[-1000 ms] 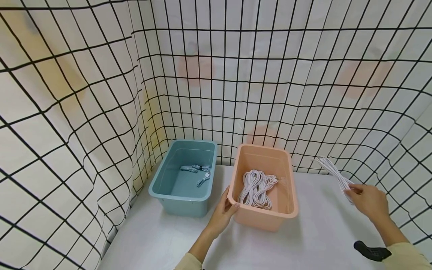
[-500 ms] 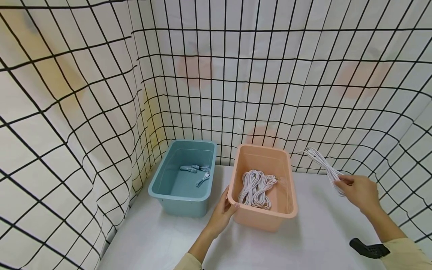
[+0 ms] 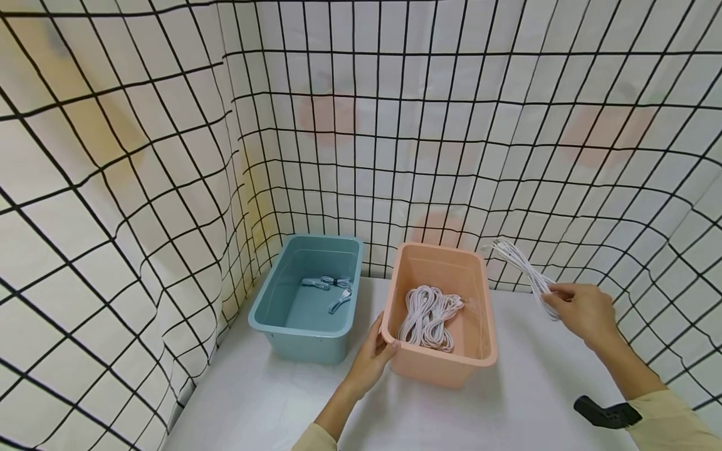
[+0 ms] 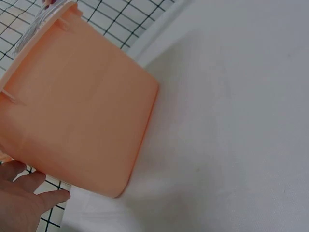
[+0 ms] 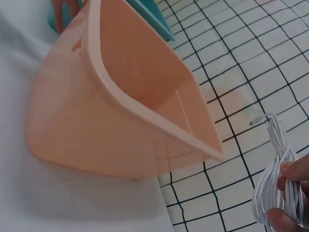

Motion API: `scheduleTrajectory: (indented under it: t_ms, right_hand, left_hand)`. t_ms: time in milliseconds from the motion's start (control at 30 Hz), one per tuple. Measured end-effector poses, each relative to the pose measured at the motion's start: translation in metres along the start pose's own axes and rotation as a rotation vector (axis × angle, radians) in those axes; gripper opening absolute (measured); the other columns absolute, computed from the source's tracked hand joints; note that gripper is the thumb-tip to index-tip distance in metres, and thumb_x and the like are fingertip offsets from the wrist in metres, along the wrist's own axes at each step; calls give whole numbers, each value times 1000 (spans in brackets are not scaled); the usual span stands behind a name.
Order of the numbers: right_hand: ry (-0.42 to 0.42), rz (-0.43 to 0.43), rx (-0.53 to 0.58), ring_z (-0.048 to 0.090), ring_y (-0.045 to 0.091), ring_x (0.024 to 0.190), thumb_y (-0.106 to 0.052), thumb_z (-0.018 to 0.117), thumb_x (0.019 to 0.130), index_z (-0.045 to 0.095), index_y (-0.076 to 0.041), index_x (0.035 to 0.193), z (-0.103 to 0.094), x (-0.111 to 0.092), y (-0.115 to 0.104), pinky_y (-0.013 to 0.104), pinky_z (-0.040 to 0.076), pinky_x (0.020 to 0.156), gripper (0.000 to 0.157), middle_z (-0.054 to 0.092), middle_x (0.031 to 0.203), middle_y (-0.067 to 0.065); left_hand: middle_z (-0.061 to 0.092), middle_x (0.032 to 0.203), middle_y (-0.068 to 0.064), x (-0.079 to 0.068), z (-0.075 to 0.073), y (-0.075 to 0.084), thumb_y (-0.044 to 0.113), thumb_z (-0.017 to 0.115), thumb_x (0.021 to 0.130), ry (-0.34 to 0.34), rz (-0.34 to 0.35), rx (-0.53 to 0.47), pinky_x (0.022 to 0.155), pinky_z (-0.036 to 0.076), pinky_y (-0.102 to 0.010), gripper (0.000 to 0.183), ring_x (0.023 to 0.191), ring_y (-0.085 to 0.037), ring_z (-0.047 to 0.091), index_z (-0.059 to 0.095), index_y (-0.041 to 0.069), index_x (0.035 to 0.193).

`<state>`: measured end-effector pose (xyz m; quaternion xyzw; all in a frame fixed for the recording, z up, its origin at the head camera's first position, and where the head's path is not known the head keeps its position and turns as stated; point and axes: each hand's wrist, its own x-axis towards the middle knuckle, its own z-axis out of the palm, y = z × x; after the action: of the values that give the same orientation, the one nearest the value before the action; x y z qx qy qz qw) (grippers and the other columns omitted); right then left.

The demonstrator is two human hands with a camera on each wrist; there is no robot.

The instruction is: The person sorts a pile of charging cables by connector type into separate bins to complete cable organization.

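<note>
My right hand pinches a coiled bundle of white cable above the table, right of the peach plastic bin. In the right wrist view, thumb and fingers close round the cable coil, its loose end pointing up. My left hand grips the bin's near left corner, thumb by the front rim and fingers along the left side. The left wrist view shows fingertips against the bin's outer wall. More white cable coils lie inside the peach bin.
A blue-green bin stands to the left, with several small tied cables on its floor. White cloth covers the table. Black netting over white sheeting surrounds the back and sides.
My right hand has moved left and slightly up with the white cable bundle, bringing it closer to the peach bin. The left hand and both bins stay put.
</note>
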<state>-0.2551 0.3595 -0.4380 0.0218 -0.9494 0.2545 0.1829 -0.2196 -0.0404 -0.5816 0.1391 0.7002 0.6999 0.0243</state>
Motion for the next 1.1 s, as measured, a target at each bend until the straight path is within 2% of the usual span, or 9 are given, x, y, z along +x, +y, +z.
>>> scheduleTrajectory:
  t_ms: [200, 367, 533, 667, 733, 900, 967, 1000, 1100]
  right_hand:
    - [1, -11, 16, 60, 21, 58, -13, 73, 97, 68, 16, 117, 3, 1, -15, 31, 42, 42, 35, 71, 89, 28]
    - [-2, -30, 39, 65, 23, 61, -11, 73, 96, 69, 16, 116, 10, 2, -30, 31, 47, 45, 34, 71, 92, 31]
    - [34, -54, 31, 65, 26, 63, -11, 74, 95, 71, 14, 113, 19, 6, -46, 34, 44, 49, 31, 73, 90, 27]
    - [50, -43, 50, 63, 21, 59, -12, 73, 95, 72, 13, 113, 28, 6, -58, 33, 44, 47, 30, 73, 86, 24]
    - [76, -47, 58, 61, 20, 57, -11, 74, 94, 73, 12, 110, 32, 7, -64, 33, 44, 46, 28, 73, 82, 21]
    - [174, -44, 66, 60, 22, 58, -11, 75, 92, 77, 9, 106, 45, 10, -78, 37, 42, 53, 24, 74, 76, 14]
    - [189, -19, 86, 63, 23, 60, -13, 74, 93, 77, 8, 107, 51, 11, -83, 40, 45, 56, 25, 75, 79, 16]
    - [175, 0, 121, 66, 24, 60, -14, 73, 95, 76, 9, 111, 54, 11, -85, 45, 51, 67, 28, 75, 85, 19]
    - [65, 54, 214, 73, 29, 66, -31, 66, 102, 60, 12, 136, 61, 10, -91, 47, 60, 74, 55, 69, 118, 28]
  left_hand:
    - [25, 167, -19, -2, 0, 1, 22, 59, 107, 2, -7, 8, 110, 41, -55, 73, 143, -43, 41, 17, 18, 167]
    - [25, 167, -19, -3, 1, 0, 24, 59, 107, 3, -8, 12, 110, 41, -55, 74, 143, -44, 40, 16, 17, 167]
    - [26, 167, -16, -1, 2, 1, 26, 59, 107, 5, -12, 1, 111, 40, -53, 73, 144, -40, 41, 17, 20, 167]
    - [26, 167, -16, -1, 1, 1, 25, 59, 107, 5, -12, 2, 111, 40, -53, 73, 144, -40, 41, 17, 20, 167]
    - [26, 167, -16, -1, 0, 1, 25, 58, 107, 5, -12, 0, 111, 40, -53, 73, 144, -40, 41, 17, 20, 167]
    - [26, 167, -16, 0, 1, 1, 26, 59, 107, 6, -6, -10, 111, 40, -54, 74, 144, -40, 40, 17, 20, 167]
    - [26, 167, -16, 0, 1, 1, 26, 59, 107, 5, -5, -15, 111, 39, -54, 74, 144, -42, 39, 17, 19, 167]
    - [26, 167, -16, 0, 1, 1, 26, 59, 107, 5, -7, -15, 112, 39, -54, 74, 144, -42, 39, 17, 20, 167]
    - [26, 167, -17, -1, 1, 1, 25, 58, 107, 4, -12, -15, 111, 39, -54, 73, 145, -43, 38, 16, 20, 167]
